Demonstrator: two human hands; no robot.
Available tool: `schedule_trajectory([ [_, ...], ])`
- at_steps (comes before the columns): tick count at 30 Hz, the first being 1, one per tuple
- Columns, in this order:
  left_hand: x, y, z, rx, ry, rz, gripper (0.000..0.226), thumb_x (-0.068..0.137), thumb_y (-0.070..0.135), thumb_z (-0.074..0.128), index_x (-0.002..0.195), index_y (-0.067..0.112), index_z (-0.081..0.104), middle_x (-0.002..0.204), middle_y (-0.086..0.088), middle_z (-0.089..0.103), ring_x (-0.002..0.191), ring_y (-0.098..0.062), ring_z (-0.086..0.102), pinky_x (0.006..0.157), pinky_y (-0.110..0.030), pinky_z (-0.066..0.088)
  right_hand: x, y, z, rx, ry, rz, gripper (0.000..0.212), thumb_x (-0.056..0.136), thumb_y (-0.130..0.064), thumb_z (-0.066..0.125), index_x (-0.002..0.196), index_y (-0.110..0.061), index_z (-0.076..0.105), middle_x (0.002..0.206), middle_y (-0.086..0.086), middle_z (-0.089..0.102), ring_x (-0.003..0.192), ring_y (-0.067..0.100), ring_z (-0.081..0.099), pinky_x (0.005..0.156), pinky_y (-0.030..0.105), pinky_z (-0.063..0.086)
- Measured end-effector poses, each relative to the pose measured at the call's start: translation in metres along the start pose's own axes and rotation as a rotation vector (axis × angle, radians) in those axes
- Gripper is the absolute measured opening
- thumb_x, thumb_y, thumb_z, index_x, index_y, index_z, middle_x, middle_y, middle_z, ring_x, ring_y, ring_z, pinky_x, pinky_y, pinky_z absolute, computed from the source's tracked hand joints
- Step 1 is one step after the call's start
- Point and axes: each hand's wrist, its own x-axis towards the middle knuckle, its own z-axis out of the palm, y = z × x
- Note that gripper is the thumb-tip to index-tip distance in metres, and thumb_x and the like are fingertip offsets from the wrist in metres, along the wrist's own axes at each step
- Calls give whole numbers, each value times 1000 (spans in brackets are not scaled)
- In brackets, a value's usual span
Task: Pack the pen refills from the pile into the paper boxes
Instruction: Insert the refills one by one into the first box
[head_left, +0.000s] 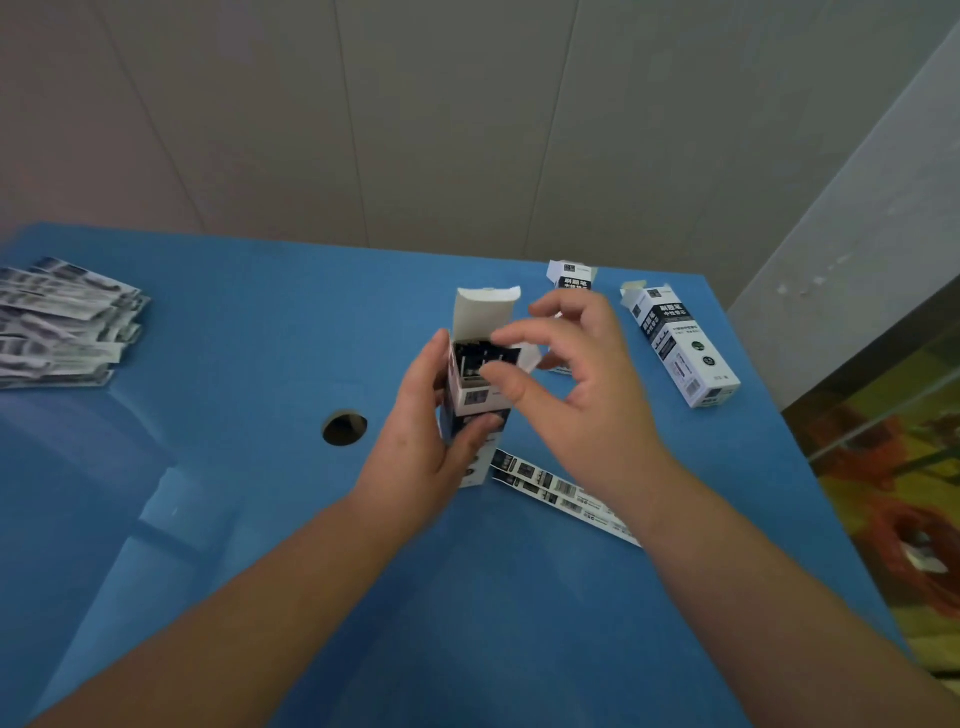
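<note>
My left hand (423, 441) grips an upright white and black paper box (475, 384) above the blue table (260, 519). Its top flap stands open and dark refill ends fill the mouth. My right hand (576, 384) hovers at the box mouth, thumb and forefinger curved at the refill tops and a side flap; whether they pinch anything is unclear. A pile of packaged pen refills (62, 322) lies at the far left. Two refill packets (561, 491) lie flat under my right wrist.
Another paper box (680, 348) lies on its side at the right, its end flap open. A third box (571, 278) shows behind my right hand. A round hole (344, 427) is in the table left of my hands. The table's right edge runs close to a patterned floor.
</note>
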Motion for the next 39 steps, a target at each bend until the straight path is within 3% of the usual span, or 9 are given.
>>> schedule_trajectory([
  [3, -1, 1, -4, -29, -28, -22, 81, 93, 39, 63, 148, 71, 13, 147, 28, 47, 134, -15, 56, 108, -44, 51, 13, -11, -6, -185, -143, 77, 5, 88, -34, 75, 92, -37, 75, 136, -11, 46, 122, 6, 39, 98, 15, 34],
  [8, -2, 2, -8, -36, -89, -30, 79, 92, 45, 61, 143, 77, 11, 137, 46, 47, 131, 0, 55, 105, -20, 47, 38, -30, -20, -328, -457, 156, 6, 84, -39, 77, 90, -38, 77, 142, -16, 47, 133, 9, 37, 109, 31, 32],
  [11, -2, 2, -8, -36, -106, -26, 77, 91, 46, 60, 141, 78, 10, 136, 48, 46, 129, 8, 54, 102, -11, 44, 51, -41, -23, -458, -580, 128, 5, 83, -41, 77, 82, -37, 78, 130, -15, 56, 121, 12, 46, 91, 30, 40],
  [17, 0, 4, -10, 14, -99, -11, 80, 91, 45, 62, 147, 71, 11, 146, 36, 46, 134, -10, 56, 113, -42, 46, 68, -60, -9, -866, -780, 131, 17, 87, -32, 67, 73, -23, 74, 66, -2, 58, 66, 16, 51, 53, 28, 36],
  [21, 0, 1, -11, 15, -102, -50, 82, 92, 39, 64, 156, 46, 14, 147, 16, 53, 134, -19, 57, 110, -54, 47, 76, -64, 7, -985, -854, 241, 15, 90, -27, 62, 91, -21, 75, 72, 0, 57, 70, 22, 53, 52, 27, 36],
  [27, 1, -1, -14, 4, -107, -23, 76, 92, 41, 64, 152, 58, 19, 144, 32, 50, 134, -11, 57, 112, -46, 47, 63, -45, -12, -611, -675, 190, 10, 80, -39, 75, 80, -30, 80, 57, -12, 60, 50, 3, 52, 42, 13, 32],
  [29, 2, 0, -15, -5, -93, -15, 74, 93, 39, 64, 146, 68, 22, 144, 26, 53, 133, -16, 58, 110, -50, 48, 54, -36, -22, -250, -476, 250, 23, 71, -42, 84, 91, -38, 75, 79, -28, 69, 68, -11, 63, 57, 7, 44],
  [33, 2, -3, -17, -4, -80, -43, 62, 91, 43, 65, 140, 64, 34, 143, 8, 57, 130, -22, 60, 107, -54, 50, 21, -12, -27, 274, -211, 377, 67, 54, -47, 94, 107, -33, 54, 124, -11, 69, 106, 8, 70, 88, 35, 58],
  [39, 3, -6, -16, 57, -72, 22, 53, 91, 44, 64, 134, 51, 34, 132, 1, 60, 124, -21, 63, 97, -54, 57, -7, 8, -2, 405, -134, 256, 30, 79, -5, 81, 102, -17, 64, 116, -6, 73, 107, 13, 70, 85, 27, 57],
])
